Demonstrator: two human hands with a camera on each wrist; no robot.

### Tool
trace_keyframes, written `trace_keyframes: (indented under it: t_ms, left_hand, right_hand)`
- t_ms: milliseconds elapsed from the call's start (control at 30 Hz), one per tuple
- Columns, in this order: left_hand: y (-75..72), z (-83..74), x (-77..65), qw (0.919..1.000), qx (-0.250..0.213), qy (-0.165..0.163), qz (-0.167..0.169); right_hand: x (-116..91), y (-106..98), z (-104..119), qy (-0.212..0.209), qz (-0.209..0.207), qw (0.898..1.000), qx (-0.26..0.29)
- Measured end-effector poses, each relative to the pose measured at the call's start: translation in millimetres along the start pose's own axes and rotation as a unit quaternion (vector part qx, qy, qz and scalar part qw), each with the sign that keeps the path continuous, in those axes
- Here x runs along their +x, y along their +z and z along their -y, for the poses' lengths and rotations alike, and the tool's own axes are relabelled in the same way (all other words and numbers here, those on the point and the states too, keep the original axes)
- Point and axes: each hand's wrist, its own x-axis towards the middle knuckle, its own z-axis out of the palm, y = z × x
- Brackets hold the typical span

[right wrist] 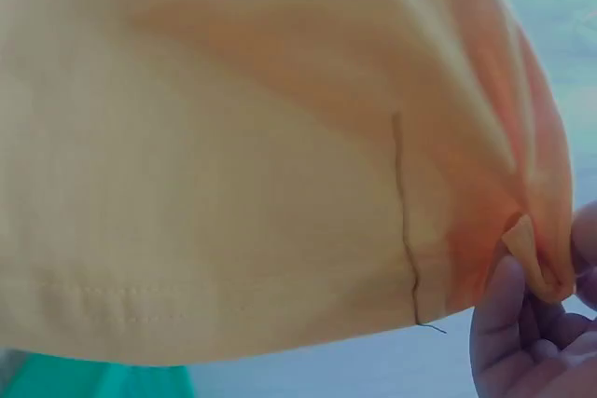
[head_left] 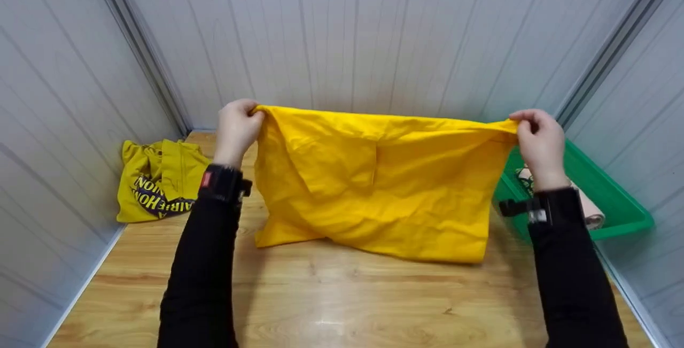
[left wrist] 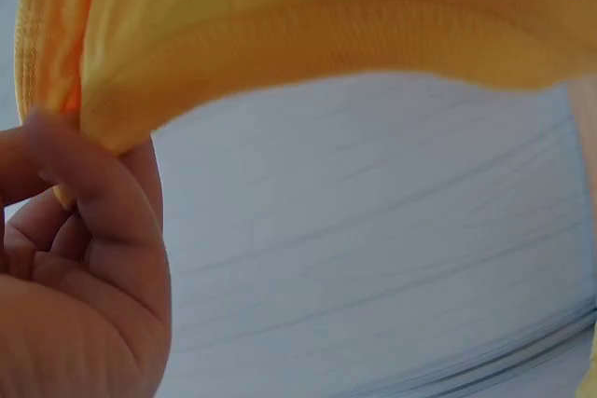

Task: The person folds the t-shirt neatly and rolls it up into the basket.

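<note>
Two hands hold one yellow shirt (head_left: 374,177) up over the wooden surface (head_left: 342,294) in the head view. My left hand (head_left: 236,129) pinches the top left corner and my right hand (head_left: 539,139) pinches the top right corner, so the cloth hangs between them with its bottom edge resting on the surface. A second yellow shirt (head_left: 157,179) with dark lettering lies crumpled at the far left against the wall, well apart. A green bin (head_left: 614,203) sits at the right, just behind my right wrist, with some pale rolled thing in it.

In the left wrist view my fingers (left wrist: 93,184) are curled together and clamped on a hemmed corner of the shirt (left wrist: 326,25), thumb against forefinger. The grip looks shallow to me, right at the very edge, so a tug could pull the corner free.

In the right wrist view my fingers (right wrist: 522,314) are closed on a small bunched fold of the shirt (right wrist: 233,184), beside a side seam with a loose thread. Only a nub of cloth is caught there; I judge it may slip, and the sagging middle could wrinkle or drag across the surface if I lower unevenly.
</note>
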Motion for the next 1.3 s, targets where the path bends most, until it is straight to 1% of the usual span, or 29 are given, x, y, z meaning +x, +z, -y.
trace_keyframes:
  t_ms: [67,100,133,167,200,233,300,333,367,400,433,467,500,533,567,600,633,667,700,733,767,800,833,900,967,1000,1067,1133,1300]
  left_hand:
    - [2.5,-6.4,18.3,0.9983,-0.047,-0.035,0.002]
    - [3.0,-11.0,27.3,0.9956,-0.082,-0.045,-0.006]
    - [2.7,-16.6,35.2,0.9902,-0.128,-0.053,-0.017]
    - [1.9,-22.1,42.5,0.9819,-0.179,-0.054,-0.031]
    - [0.5,-27.5,48.4,0.9699,-0.234,-0.047,-0.049]
    - [-1.6,-32.7,53.1,0.9548,-0.288,-0.032,-0.067]
    - [-5.6,-41.0,57.9,0.916,-0.391,0.007,-0.091]
    - [-7.7,-43.4,58.4,0.8975,-0.43,0.028,-0.095]
    - [-9.0,-43.6,58.0,0.8825,-0.458,0.051,-0.096]
    - [-9.7,-42.8,56.4,0.8705,-0.478,0.069,-0.093]
    - [-9.4,-40.3,54.6,0.8623,-0.492,0.082,-0.087]
    - [-7.9,-35.4,52.4,0.8597,-0.496,0.094,-0.077]
    - [-5.2,-28.6,49.8,0.8611,-0.494,0.101,-0.064]
    - [-1.6,-19.6,47.2,0.8705,-0.479,0.103,-0.046]
    - [2.3,-8.9,44.1,0.884,-0.456,0.1,-0.023]
    - [7.1,2.9,41.0,0.9015,-0.422,0.094,0.002]
    - [12.5,16.5,37.9,0.9197,-0.382,0.084,0.031]
    - [18.4,30.7,34.3,0.9372,-0.337,0.068,0.062]
    - [24.1,45.1,30.6,0.9513,-0.289,0.049,0.097]
    - [30.8,58.8,26.7,0.9605,-0.243,0.035,0.131]
    - [37.5,72.3,22.7,0.9657,-0.2,0.023,0.164]
    - [44.4,84.5,18.6,0.9692,-0.158,0.014,0.188]
    - [51.0,95.5,14.5,0.969,-0.129,0.004,0.211]
    - [62.9,113.0,6.4,0.9661,-0.086,-0.001,0.243]
    - [73.1,125.9,-0.6,0.9644,-0.053,0.01,0.259]
    - [76.7,130.1,-3.6,0.9644,-0.042,0.016,0.261]
    - [82.3,136.8,-7.8,0.9637,-0.034,0.027,0.263]
    - [85.9,140.8,-9.9,0.9651,-0.03,0.035,0.258]
    - [87.4,143.7,-11.7,0.9685,-0.027,0.026,0.246]
  right_hand:
    - [16.9,3.0,4.8,0.034,0.025,0.999,0.02]
    - [25.1,4.5,8.6,0.044,0.024,0.998,0.039]
    - [32.5,5.8,13.2,0.049,0.013,0.997,0.063]
    - [39.1,7.2,18.1,0.046,-0.01,0.995,0.09]
    - [43.6,8.2,23.8,0.041,-0.043,0.99,0.126]
    - [45.0,8.5,31.8,0.028,-0.08,0.982,0.167]
    - [41.6,8.2,47.4,-0.011,-0.156,0.956,0.248]
    - [37.8,7.6,53.7,-0.03,-0.187,0.94,0.283]
    - [33.5,6.8,57.9,-0.048,-0.211,0.926,0.308]
    - [29.2,5.8,59.1,-0.064,-0.227,0.916,0.324]
    - [25.1,5.1,57.6,-0.073,-0.232,0.913,0.328]
    - [22.3,5.0,51.3,-0.08,-0.229,0.917,0.318]
    - [20.2,5.0,42.1,-0.077,-0.219,0.926,0.297]
    - [18.0,5.9,31.1,-0.074,-0.203,0.939,0.269]
    - [14.9,7.4,18.4,-0.069,-0.18,0.954,0.228]
    - [10.7,9.7,4.7,-0.065,-0.152,0.969,0.183]
    - [4.6,12.6,-8.3,-0.057,-0.119,0.982,0.137]
    - [-2.3,15.8,-21.0,-0.05,-0.08,0.992,0.089]
    - [-10.0,19.5,-33.1,-0.041,-0.038,0.997,0.048]
    - [-17.9,24.2,-44.8,-0.038,0.001,0.999,0.008]
    - [-26.1,28.8,-55.7,-0.035,0.039,0.998,-0.026]
    - [-33.7,33.3,-65.6,-0.031,0.075,0.996,-0.049]
    - [-40.8,37.6,-74.0,-0.026,0.107,0.992,-0.067]
    - [-52.0,45.5,-87.9,-0.018,0.158,0.983,-0.089]
    - [-59.3,51.8,-97.9,-0.015,0.188,0.977,-0.102]
    - [-62.0,54.0,-101.7,-0.012,0.2,0.974,-0.105]
    - [-65.6,57.2,-107.5,-0.01,0.214,0.97,-0.112]
    - [-68.0,58.6,-111.7,-0.006,0.219,0.968,-0.119]
    - [-72.9,57.4,-118.9,0.009,0.223,0.967,-0.124]
